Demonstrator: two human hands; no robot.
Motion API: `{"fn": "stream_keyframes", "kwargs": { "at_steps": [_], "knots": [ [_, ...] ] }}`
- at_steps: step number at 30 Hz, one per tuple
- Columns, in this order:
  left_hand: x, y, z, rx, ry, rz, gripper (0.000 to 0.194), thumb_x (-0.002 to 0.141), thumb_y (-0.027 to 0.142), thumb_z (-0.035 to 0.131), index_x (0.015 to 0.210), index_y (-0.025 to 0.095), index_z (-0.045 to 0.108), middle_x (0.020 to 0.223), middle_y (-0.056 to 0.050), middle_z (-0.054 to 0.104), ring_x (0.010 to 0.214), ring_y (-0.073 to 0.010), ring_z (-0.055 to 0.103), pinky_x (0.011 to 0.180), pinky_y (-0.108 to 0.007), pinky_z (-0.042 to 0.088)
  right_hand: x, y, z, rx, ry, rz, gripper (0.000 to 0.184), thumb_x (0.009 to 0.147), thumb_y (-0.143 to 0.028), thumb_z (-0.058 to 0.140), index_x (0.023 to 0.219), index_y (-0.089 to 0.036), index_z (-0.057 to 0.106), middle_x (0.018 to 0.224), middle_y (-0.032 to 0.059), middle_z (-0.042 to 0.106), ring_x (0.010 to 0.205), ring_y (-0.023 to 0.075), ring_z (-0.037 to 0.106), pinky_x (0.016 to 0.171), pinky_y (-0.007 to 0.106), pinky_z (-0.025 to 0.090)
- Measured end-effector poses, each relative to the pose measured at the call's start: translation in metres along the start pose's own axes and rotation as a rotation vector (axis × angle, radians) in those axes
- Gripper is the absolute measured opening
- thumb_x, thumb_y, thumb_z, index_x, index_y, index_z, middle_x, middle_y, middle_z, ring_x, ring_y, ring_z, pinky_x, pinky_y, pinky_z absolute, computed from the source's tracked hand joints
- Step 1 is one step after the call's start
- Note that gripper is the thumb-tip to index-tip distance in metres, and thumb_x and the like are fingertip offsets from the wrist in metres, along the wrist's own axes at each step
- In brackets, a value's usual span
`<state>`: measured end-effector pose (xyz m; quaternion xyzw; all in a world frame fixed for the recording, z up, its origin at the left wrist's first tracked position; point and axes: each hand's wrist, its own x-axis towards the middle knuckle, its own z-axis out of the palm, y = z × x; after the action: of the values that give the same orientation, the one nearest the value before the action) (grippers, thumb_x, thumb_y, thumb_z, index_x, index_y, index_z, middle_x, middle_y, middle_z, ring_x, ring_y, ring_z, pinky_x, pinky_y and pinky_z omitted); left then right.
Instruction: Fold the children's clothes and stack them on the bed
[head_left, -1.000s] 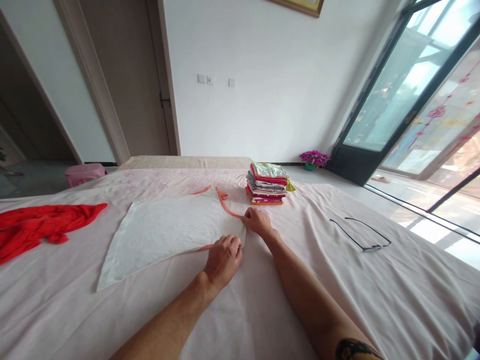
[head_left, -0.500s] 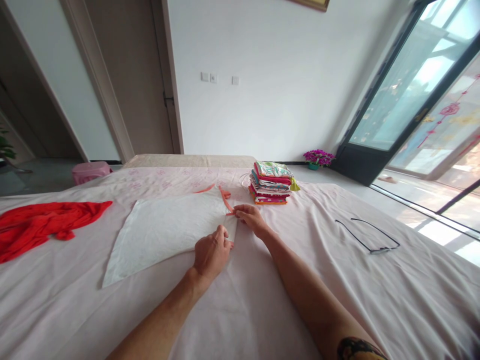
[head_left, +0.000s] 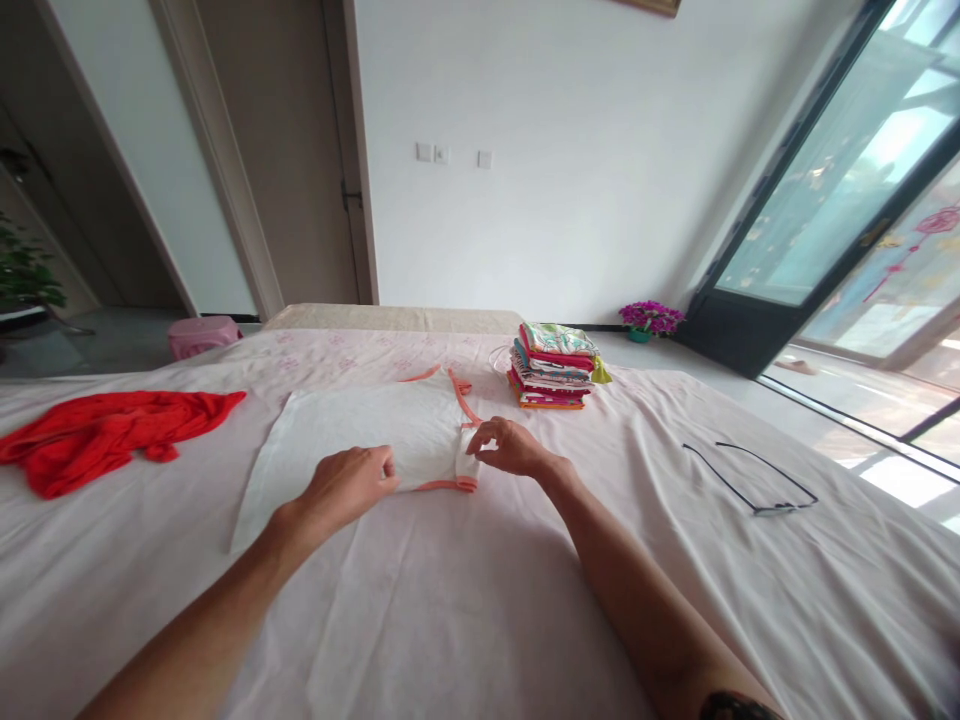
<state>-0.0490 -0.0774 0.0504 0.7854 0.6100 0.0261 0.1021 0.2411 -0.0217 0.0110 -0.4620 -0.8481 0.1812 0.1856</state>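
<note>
A white sleeveless top (head_left: 390,420) with coral trim lies flat in front of me, its trimmed neck and armhole end on the right. That right end appears folded over into a small strip. My left hand (head_left: 356,478) is over the near side of the top, fingers loosely curled with a gap at the thumb; its fingertips are partly hidden. At the folded end, my right hand (head_left: 508,446) has bent, slightly parted fingers just over the fabric, with no cloth visibly pinched.
A stack of folded clothes (head_left: 553,368) stands beyond my right hand. Red cloth (head_left: 112,430) lies crumpled at the left, and eyeglasses (head_left: 776,508) lie at the right on the pale bedsheet (head_left: 465,620). Past the bed are a pink stool (head_left: 204,337) and purple flowers (head_left: 651,317).
My left hand has moved left from the trimmed end along the near side of the top. The right end now lies folded over. My right hand stays near it, its fingers loosened.
</note>
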Motion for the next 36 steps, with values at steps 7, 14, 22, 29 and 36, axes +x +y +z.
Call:
{"fn": "stream_keyframes", "kwargs": {
  "at_steps": [7,14,22,29,36],
  "knots": [
    [-0.055,-0.096,0.006,0.100,-0.063,-0.015,0.021,0.076,0.022,0.051,0.096,0.024,0.057,0.102,-0.001,0.065,0.095,-0.0190,0.063,0.072,-0.028,0.040,-0.006,-0.014,-0.011,-0.066,-0.270,-0.156,0.048,0.069,-0.017,0.080,0.114,-0.031,0.072,0.115,0.0011,0.069,0.110,0.0223,0.059,0.092,0.031,0.045],
    [-0.079,-0.121,0.034,0.399,0.109,-0.052,0.031,0.085,0.006,0.038,0.102,0.020,0.060,0.103,-0.008,0.062,0.097,-0.0241,0.062,0.077,-0.034,0.044,-0.023,-0.028,0.010,-0.309,-0.109,-0.211,0.021,0.092,-0.024,0.058,0.109,-0.026,0.070,0.107,0.0067,0.069,0.100,0.0217,0.061,0.090,0.033,0.044],
    [-0.067,-0.153,0.026,-0.041,0.201,-0.120,0.018,0.090,0.026,0.043,0.095,0.024,0.059,0.102,-0.001,0.070,0.098,-0.0191,0.065,0.083,-0.028,0.044,-0.016,-0.024,0.019,-0.256,0.052,-0.170,0.021,0.096,-0.027,0.048,0.098,-0.021,0.068,0.094,0.0081,0.070,0.091,0.0214,0.062,0.086,0.033,0.042],
    [-0.002,-0.195,0.015,-0.562,0.305,-0.259,0.036,0.079,0.045,0.052,0.102,0.019,0.063,0.085,0.000,0.074,0.080,-0.0208,0.069,0.069,-0.026,0.049,0.051,0.001,0.017,0.006,0.139,0.124,0.032,0.097,-0.037,0.045,0.083,-0.017,0.066,0.079,0.0030,0.069,0.069,0.0152,0.059,0.061,0.024,0.036],
    [0.041,-0.198,0.028,-0.516,0.403,-0.437,0.027,0.076,0.031,0.056,0.098,0.019,0.067,0.086,-0.004,0.076,0.077,-0.0202,0.070,0.062,-0.024,0.048,0.076,0.014,0.035,-0.228,0.145,0.378,0.032,0.099,-0.040,0.042,0.101,-0.021,0.067,0.099,0.0071,0.073,0.088,0.0197,0.065,0.066,0.025,0.034]
  ]
}}
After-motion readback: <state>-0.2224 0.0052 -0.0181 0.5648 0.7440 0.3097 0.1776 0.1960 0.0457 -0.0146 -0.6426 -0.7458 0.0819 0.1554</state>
